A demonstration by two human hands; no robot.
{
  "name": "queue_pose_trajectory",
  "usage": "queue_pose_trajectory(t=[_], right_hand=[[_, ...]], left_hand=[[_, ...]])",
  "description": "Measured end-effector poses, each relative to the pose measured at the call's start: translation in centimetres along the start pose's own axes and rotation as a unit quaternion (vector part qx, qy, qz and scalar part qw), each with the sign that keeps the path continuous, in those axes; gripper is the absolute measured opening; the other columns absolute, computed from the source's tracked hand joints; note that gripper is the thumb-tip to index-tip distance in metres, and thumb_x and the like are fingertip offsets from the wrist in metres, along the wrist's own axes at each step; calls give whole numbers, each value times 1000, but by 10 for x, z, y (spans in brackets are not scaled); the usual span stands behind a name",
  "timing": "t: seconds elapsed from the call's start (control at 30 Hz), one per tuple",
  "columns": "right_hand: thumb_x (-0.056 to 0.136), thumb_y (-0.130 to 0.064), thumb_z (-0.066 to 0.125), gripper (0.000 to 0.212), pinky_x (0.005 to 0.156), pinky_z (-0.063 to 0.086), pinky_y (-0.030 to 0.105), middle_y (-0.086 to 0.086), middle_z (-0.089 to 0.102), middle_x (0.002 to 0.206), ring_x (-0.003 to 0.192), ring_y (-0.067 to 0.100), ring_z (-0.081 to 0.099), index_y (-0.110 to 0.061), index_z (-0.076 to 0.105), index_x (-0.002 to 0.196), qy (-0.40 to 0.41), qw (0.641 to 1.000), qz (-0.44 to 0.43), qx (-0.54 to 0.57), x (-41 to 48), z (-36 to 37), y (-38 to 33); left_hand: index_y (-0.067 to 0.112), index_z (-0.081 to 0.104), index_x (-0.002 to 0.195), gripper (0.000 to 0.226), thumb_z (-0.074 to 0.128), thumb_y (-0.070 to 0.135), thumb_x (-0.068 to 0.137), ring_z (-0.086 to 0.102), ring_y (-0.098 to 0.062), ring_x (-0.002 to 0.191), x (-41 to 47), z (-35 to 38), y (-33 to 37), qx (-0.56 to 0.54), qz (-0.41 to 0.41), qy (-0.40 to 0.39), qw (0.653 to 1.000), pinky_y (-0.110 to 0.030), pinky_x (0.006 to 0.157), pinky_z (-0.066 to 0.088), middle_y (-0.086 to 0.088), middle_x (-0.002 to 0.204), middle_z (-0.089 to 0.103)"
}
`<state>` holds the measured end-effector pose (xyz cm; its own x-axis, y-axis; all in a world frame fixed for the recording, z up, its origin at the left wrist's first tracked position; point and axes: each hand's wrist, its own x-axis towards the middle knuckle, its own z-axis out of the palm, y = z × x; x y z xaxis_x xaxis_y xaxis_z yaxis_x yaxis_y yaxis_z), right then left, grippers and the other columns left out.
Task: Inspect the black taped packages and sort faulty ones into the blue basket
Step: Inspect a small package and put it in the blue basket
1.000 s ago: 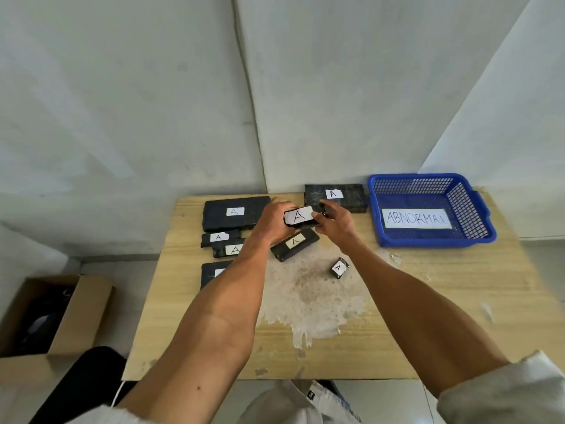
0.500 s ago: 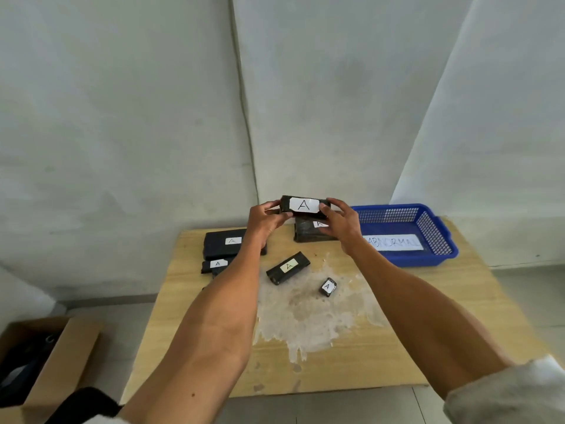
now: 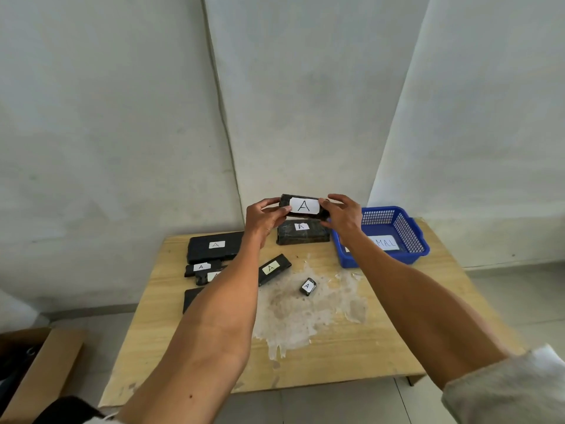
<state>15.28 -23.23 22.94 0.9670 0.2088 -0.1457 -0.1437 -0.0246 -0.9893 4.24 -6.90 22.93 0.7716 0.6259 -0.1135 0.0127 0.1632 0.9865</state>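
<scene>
The black taped package [image 3: 304,207], with a white label marked "A", is held up in the air at the centre of the frame, above the far edge of the tabletop [image 3: 351,356]; its long side is level and the label faces the camera. The left hand [image 3: 263,217] grips its left end, thumb and fingers curled round it; the right hand [image 3: 344,215] holds the right end the same way, fingers bent over the top; both hands are closed on this one package.

Just below it in the picture a thick package [image 3: 302,235] with its own "A" label lies at the back of the tabletop; right of that, partly behind the right forearm, stands the blue basket [image 3: 420,240], a white paper in it showing the letters "MAL".

Left of centre lies a large flat package [image 3: 211,250]; below it lies a pair of small packages [image 3: 200,267], overlapping; lower down a dark flat package [image 3: 192,296] is half hidden by the left forearm. Between the forearms lie a long narrow package [image 3: 276,264], set at a slant, and a tiny package [image 3: 308,286], the latter on a pale worn patch [image 3: 305,319] of the wood.

At the lower left of the frame an open cardboard box [image 3: 52,359] sits on the floor; a light sleeve [image 3: 504,390] shows at the lower right.
</scene>
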Motion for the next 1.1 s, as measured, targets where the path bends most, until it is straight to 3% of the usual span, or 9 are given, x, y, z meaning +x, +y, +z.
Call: queue_pose_trajectory(t=[0.2,0.33,0.47,0.53,0.67,0.83,0.97,1.1], right_hand=[[82,-14,82,22,67,64,39,12,72,106,94,30,71,-11,75,102,9,1000,-2,-4,1,-7,-4],[82,-17,82,28,67,64,36,8,74,102,91,25,73,-10,75,108,2,1000,-31,-4,-1,-9,-10],[80,-14,84,50,86,61,36,9,73,113,100,23,72,-13,67,127,-107,993,-57,9,0,-16,-8],[76,-12,86,61,90,59,37,9,73,115,101,22,72,-18,63,132,-139,986,-79,-36,2,-18,-2],[73,-12,88,61,91,59,45,6,75,111,98,20,74,-24,64,129,-120,987,-96,-54,5,-19,6],[74,-8,87,58,93,58,45,8,75,110,98,19,73,-22,65,126,-92,988,-107,-68,4,-19,2],[74,-14,88,63,97,56,45,8,72,120,107,21,70,-22,60,130,-70,978,-135,-141,8,-15,0],[84,-16,80,55,92,59,38,11,68,123,106,24,69,-14,58,134,-77,991,-78,-75,11,-14,-2]], left_hand=[[2,68,119,48,86,5,74,75,-22,89,-6,7,2,16,27,-5,999,-24,71,60,-12,96,75],[4,69,115,43,85,6,75,74,-23,90,-5,10,3,1,25,7,1000,-25,73,60,-13,96,75],[4,72,100,34,86,25,77,74,-26,91,2,12,7,-40,-21,64,997,-32,73,62,-15,101,74],[4,71,95,36,88,29,74,74,-27,88,7,11,9,-22,-33,88,995,-34,69,63,-15,99,74],[4,70,91,30,88,23,75,74,-30,87,11,13,11,7,-22,83,996,-35,66,63,-19,97,73],[7,71,91,27,87,21,76,74,-30,87,18,19,9,18,-2,84,996,-37,68,64,-19,98,72],[14,69,100,26,83,21,80,69,-24,96,21,24,11,33,-14,74,997,-33,75,60,-10,102,71],[9,62,118,38,76,6,83,68,-29,105,23,29,9,-24,-25,41,999,-38,86,60,-14,114,69]])
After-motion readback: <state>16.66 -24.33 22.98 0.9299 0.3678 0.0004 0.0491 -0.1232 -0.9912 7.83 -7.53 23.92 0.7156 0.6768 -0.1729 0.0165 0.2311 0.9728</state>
